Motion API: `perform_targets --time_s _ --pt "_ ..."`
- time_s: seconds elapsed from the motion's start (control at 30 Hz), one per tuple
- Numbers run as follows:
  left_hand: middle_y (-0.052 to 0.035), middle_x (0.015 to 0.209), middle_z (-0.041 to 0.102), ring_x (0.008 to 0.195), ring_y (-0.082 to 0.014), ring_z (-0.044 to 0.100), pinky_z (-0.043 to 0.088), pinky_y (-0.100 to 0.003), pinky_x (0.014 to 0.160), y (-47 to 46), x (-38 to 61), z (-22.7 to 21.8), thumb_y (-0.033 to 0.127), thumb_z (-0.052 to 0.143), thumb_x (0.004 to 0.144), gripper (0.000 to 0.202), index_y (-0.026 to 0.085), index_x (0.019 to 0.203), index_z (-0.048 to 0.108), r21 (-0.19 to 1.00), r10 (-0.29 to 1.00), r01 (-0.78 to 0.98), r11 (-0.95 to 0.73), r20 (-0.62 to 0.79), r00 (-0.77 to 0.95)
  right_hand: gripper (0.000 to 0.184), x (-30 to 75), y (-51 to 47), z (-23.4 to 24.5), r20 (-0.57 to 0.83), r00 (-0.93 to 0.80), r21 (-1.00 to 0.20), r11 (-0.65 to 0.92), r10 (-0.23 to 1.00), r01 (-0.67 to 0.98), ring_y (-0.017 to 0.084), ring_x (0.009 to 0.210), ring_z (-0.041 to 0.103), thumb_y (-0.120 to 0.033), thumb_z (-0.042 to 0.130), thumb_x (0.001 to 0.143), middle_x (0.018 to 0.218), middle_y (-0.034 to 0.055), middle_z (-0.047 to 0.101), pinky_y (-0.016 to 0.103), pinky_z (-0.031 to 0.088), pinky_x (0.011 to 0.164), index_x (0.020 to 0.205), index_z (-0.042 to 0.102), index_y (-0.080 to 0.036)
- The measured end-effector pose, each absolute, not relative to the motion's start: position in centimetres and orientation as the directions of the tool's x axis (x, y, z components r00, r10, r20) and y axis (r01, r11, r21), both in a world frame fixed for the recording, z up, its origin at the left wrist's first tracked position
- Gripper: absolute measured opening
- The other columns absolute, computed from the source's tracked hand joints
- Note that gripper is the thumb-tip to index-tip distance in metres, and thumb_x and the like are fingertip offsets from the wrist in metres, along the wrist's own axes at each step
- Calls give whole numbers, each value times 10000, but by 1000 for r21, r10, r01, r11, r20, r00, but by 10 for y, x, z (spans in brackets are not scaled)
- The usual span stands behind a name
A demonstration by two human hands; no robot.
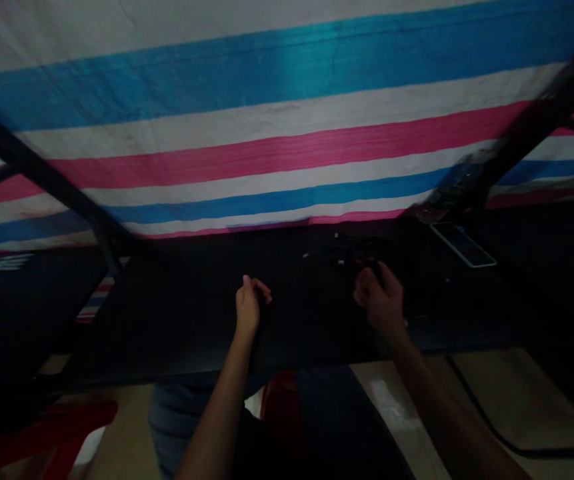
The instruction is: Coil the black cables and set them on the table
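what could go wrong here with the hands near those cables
The right hand is at the dark cable tangle. Black on the black table, a strand could be missed or snag. Pulling it might also drag the white-edged phone lying close by.

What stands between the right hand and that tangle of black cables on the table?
Nothing visible: the right hand sits at the near edge of the black cables on the dark table. The dim light hides whether it touches them.
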State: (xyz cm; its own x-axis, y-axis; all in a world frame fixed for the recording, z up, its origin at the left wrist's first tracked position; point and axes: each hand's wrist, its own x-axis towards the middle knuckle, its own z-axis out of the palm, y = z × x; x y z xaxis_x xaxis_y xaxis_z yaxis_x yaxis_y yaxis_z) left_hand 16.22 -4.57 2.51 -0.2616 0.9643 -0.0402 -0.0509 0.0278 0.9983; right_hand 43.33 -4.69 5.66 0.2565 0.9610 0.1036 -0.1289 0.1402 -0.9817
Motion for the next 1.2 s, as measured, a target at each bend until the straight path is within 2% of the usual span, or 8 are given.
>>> perform_targets --time_s 0.1,0.23,0.37,0.47,0.53,0.67,0.87,1.2 --pt "-39 593 599 529 -162 570 432 -265 505 -45 163 27 747 343 952 703 183 657 642 998 965 -32 45 -51 -258 337 489 -24 74 42 341 -971 119 939 -209 53 410 313 -466 760 808 612 -100 413 161 241 353 1015 642 -228" --pt "-29 584 589 535 -160 567 430 -258 504 -45 163 28 722 353 966 684 181 679 657 998 964 -1 69 -67 -257 315 544 1 70 -83 396 -989 -124 914 80 68 403 295 -494 681 799 579 -103 386 184 242 358 915 590 -216" --pt "-26 586 588 533 -161 574 436 -258 498 -45 163 27 702 371 969 658 181 689 659 996 963 37 83 -71 -258 239 565 16 53 -99 428 -945 -220 898 243 107 442 409 -408 681 784 590 -66 458 238 349 417 864 595 -200" --pt "-24 593 590 535 -159 577 437 -255 499 -46 163 28 687 386 972 635 180 703 658 993 963 73 89 -67 -262 238 567 22 51 -44 482 -893 -251 875 374 190 635 574 -289 672 770 734 20 592 341 487 609 976 633 -176" --pt "-25 592 591 536 -160 578 435 -255 499 -46 163 29 680 379 977 632 180 712 659 991 963 100 90 -61 -262 320 565 22 55 106 488 -791 -224 866 570 281 913 626 -249 640 793 984 127 655 441 501 809 1098 647 -153" --pt "-25 572 581 519 -162 568 424 -260 491 -47 164 28 681 357 978 640 184 704 653 984 965 159 82 -39 -258 402 545 17 62 415 280 -319 -149 866 936 404 1240 508 -329 556 917 1370 231 539 575 411 968 1269 625 -147" --pt "-4 536 533 495 -163 529 381 -270 488 -35 169 24 630 365 996 594 201 677 625 954 968 294 56 20 -251 250 500 22 52 -54 -15 -169 5 998 986 341 1087 619 -235 537 948 1186 170 664 535 445 932 1133 694 -174" --pt "18 532 532 547 -161 529 362 -272 552 60 217 19 514 529 945 469 208 596 595 912 977 381 -152 197 -82 377 438 -9 48 -117 -263 -327 213 958 921 382 1375 460 -241 592 938 1464 223 493 602 405 1065 1305 586 -150"
